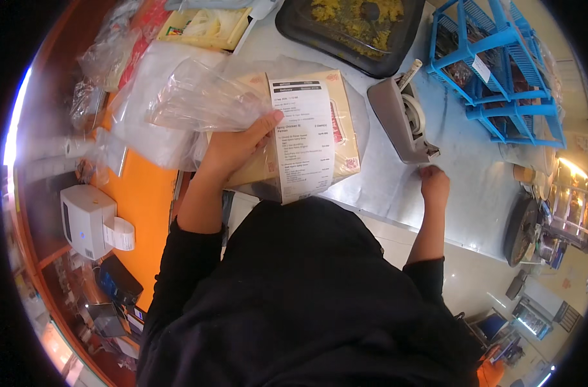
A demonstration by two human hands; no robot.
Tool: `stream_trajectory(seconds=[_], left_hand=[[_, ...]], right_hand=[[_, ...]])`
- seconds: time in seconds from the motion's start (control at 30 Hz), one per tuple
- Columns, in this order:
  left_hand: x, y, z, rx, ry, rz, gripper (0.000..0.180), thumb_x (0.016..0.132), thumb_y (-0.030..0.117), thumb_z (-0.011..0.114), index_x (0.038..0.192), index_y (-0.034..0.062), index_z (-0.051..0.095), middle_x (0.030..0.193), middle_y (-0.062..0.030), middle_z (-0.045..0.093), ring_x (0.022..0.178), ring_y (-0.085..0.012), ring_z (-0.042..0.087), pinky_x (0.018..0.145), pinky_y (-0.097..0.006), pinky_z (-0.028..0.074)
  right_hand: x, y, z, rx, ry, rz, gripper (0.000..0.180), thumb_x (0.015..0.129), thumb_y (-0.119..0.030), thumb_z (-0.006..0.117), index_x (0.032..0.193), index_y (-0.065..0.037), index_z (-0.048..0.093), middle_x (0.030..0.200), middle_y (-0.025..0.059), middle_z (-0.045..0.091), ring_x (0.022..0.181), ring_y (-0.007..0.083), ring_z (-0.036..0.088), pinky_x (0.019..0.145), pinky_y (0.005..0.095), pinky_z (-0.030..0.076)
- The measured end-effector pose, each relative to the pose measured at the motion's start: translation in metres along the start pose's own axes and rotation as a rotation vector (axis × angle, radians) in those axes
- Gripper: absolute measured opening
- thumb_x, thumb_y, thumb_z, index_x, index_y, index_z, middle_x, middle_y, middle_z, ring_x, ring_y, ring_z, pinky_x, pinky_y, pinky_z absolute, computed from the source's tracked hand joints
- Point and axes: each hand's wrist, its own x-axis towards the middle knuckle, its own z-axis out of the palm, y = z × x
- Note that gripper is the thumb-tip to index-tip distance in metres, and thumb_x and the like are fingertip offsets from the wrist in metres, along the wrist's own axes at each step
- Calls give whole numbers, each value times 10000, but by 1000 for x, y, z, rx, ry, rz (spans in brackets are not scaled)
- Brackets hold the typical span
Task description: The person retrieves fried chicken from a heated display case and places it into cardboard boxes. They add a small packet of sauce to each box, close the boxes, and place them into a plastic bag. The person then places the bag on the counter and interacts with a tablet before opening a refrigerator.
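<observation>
A cardboard food box (340, 132) in a clear plastic bag (200, 97) lies at the near edge of the metal table. Across it runs a long printed paper receipt (303, 145), its lower end hanging over the box's near edge. My left hand (247, 143) is closed over the box's left side, with the thumb pressing the receipt and the gathered bag. Farther right stands a grey tape dispenser (397, 122) with a roll of clear tape (412, 111). Just below its cutting edge, my right hand (436, 184) is closed in a pinch; what the fingertips hold is too small to make out.
A black tray with yellow food under a clear cover (358, 29) sits at the back. Blue plastic racks (497, 71) stand at the right. To the left are stacked plastic bags (139, 97), a yellow bin (207, 29) and a white receipt printer (87, 219) on an orange counter.
</observation>
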Motion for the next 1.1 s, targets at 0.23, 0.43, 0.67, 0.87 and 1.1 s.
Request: stream_trajectory(seconds=[0.23,0.43,0.67,0.87,1.1], left_hand=[[5,-18,2,18,92,60,415,837,328,713,1078,3,619,995,-75,642,904,-156,589,801,-294,480],[6,-16,-5,151,36,49,521,844,362,696,1200,3,570,1162,-119,614,1084,-209,559,943,-329,430],[1,-7,-2,374,38,32,593,848,454,654,1224,10,538,1231,-171,568,1168,-306,519,997,-396,384],[4,-31,-1,396,140,335,428,876,427,630,997,17,616,972,-164,622,958,-304,580,884,-409,426],[4,-2,-17,289,-70,103,459,842,421,678,1048,18,601,954,-147,660,915,-268,636,826,-380,481]], right_hand=[[-4,-119,-67,942,-635,-215,95,847,-142,692,896,-61,687,953,54,651,960,157,612,825,308,473],[33,-260,-27,913,-497,-600,295,791,-150,741,1069,-62,691,1278,152,549,1163,196,523,953,315,410],[50,-287,18,485,-308,-434,571,723,-177,807,1253,-98,608,1253,113,577,1146,167,536,907,283,443],[87,-334,16,240,-238,-597,396,784,-280,746,1129,-100,675,1007,69,696,978,201,632,839,314,481],[155,-480,82,70,-152,-1188,203,842,-248,597,955,-135,722,908,110,696,855,309,662,763,404,527]])
